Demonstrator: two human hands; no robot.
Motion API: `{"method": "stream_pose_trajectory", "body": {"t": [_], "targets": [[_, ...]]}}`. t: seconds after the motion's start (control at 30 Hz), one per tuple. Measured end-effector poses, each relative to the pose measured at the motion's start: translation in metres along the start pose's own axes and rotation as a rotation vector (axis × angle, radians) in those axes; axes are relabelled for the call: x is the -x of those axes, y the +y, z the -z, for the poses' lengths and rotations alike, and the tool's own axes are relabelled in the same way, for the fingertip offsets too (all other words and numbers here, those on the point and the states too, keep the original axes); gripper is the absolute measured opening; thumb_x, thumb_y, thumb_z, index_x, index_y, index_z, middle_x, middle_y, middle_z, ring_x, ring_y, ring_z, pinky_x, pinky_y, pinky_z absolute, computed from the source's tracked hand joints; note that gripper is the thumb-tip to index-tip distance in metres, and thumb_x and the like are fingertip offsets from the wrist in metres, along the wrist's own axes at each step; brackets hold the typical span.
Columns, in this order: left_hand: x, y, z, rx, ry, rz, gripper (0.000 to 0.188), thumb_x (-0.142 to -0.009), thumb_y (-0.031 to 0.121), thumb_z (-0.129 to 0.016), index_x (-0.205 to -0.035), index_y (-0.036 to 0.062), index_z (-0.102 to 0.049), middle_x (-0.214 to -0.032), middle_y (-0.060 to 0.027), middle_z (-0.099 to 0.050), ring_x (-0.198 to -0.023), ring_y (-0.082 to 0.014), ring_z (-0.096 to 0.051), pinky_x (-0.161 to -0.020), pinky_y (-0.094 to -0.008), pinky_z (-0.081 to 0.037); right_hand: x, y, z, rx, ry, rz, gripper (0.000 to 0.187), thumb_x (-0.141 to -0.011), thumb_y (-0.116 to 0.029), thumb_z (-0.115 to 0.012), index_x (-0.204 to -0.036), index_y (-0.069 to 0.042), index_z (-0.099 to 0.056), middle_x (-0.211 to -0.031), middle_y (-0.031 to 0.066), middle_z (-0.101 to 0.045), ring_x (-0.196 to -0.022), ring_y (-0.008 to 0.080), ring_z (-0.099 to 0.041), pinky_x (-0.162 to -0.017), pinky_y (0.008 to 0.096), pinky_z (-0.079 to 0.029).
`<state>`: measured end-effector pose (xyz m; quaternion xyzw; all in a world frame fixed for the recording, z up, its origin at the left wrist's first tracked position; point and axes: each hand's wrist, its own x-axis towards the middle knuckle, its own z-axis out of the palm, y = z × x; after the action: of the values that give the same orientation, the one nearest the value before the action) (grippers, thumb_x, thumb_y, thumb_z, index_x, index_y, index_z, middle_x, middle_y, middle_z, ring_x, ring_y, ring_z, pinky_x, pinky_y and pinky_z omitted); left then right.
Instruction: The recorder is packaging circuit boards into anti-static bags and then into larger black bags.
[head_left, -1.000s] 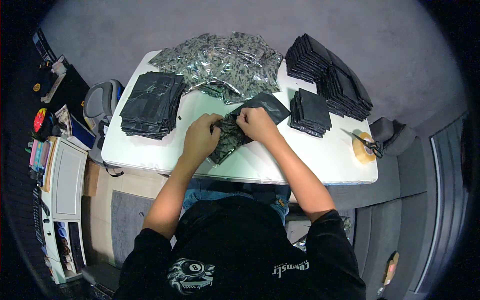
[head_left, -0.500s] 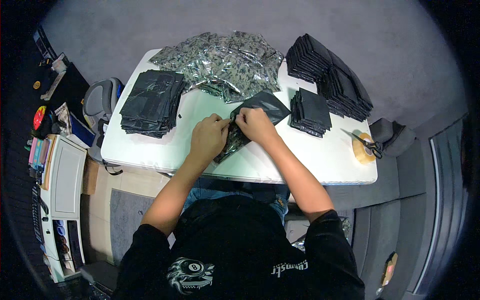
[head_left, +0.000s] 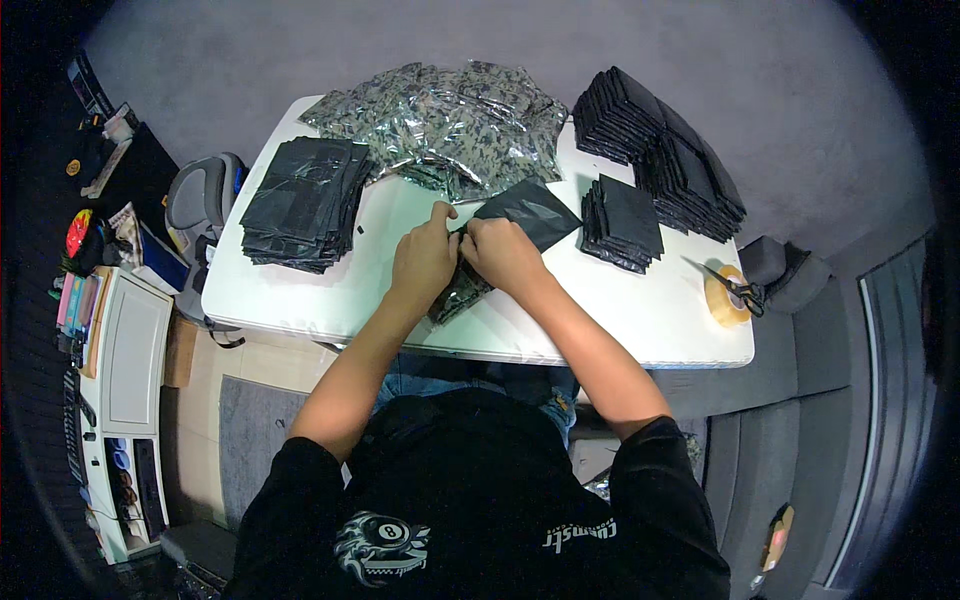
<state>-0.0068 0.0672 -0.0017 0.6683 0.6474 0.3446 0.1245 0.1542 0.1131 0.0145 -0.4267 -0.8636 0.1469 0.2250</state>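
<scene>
A black plastic mailing bag [head_left: 537, 214] lies slantwise on the white table in front of me. At its near end a camouflage packet in clear film [head_left: 460, 297] sticks out toward the table's front edge. My left hand [head_left: 425, 257] is closed at the bag's left edge, its index finger raised and partly straight. Close beside it, my right hand [head_left: 504, 254] grips the bag with bent fingers. The knuckles hide the bag's mouth and the exact spot where the fingers pinch.
Camouflage packets in shiny film [head_left: 445, 125] are heaped along the far edge. A stack of flat black bags [head_left: 305, 205] stands at left. On the right are a small black stack [head_left: 622, 222], larger rows of black packets [head_left: 665, 150], a tape roll [head_left: 727, 300] and scissors [head_left: 742, 289].
My right hand has shifted slightly left and nearer to me. The left hand has turned, its index finger lifting, and the hands now sit closer together over the bag.
</scene>
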Motion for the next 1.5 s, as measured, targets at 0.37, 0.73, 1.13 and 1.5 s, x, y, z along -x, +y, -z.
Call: {"method": "stream_pose_trajectory", "body": {"t": [0.37, 0.73, 1.13, 1.5], "targets": [[0.015, -0.032, 0.067, 0.807, -0.471, 0.526, 0.032, -0.094, 0.01, -0.084, -0.121, -0.0024, -0.073, -0.095, -0.0078, -0.075, -0.087, -0.0127, -0.071, -0.074, -0.0257, -0.057, 0.007, 0.001, 0.007, -0.132, 0.129, -0.019, 0.025, -0.097, -0.018, -0.067, -0.087, 0.005, -0.068, -0.087, 0.0298, -0.071, -0.082, 0.051, -0.071, -0.077, 0.0561, -0.058], [0.041, 0.019, 0.045, 0.322, -0.193, 0.246, 0.052, -0.094, 0.013, -0.078, -0.144, 0.0127, -0.067, -0.105, -0.0218, -0.078, -0.093, -0.0337, -0.077, -0.088, -0.0406, -0.059, 0.006, -0.002, 0.01, -0.285, 0.235, -0.106, 0.027, -0.098, -0.015, -0.068, -0.082, 0.007, -0.066, -0.077, 0.0305, -0.068, -0.077, 0.0507, -0.069, -0.073, 0.0548, -0.056], [0.037, 0.018, 0.022, 0.395, 0.152, 0.14, 0.022, -0.1, 0.01, -0.07, -0.112, -0.0069, -0.073, -0.091, -0.0254, -0.077, -0.081, -0.0325, -0.078, -0.075, -0.0428, -0.057, 0.003, -0.011, 0.017, -0.137, 0.217, -0.002, 0.026, -0.098, -0.017, -0.067, -0.082, 0.003, -0.066, -0.08, 0.0269, -0.069, -0.076, 0.0483, -0.069, -0.07, 0.0534, -0.054], [0.031, 0.011, 0.014, 0.497, 0.328, 0.13, 0.022, -0.099, 0.013, -0.073, -0.105, -0.0086, -0.074, -0.088, -0.0245, -0.077, -0.077, -0.0304, -0.077, -0.073, -0.0431, -0.057, 0.016, -0.015, 0.021, -0.092, 0.215, 0.051, 0.023, -0.098, -0.017, -0.068, -0.088, 0.003, -0.063, -0.085, 0.0257, -0.068, -0.078, 0.0483, -0.067, -0.074, 0.0542, -0.056]]}}
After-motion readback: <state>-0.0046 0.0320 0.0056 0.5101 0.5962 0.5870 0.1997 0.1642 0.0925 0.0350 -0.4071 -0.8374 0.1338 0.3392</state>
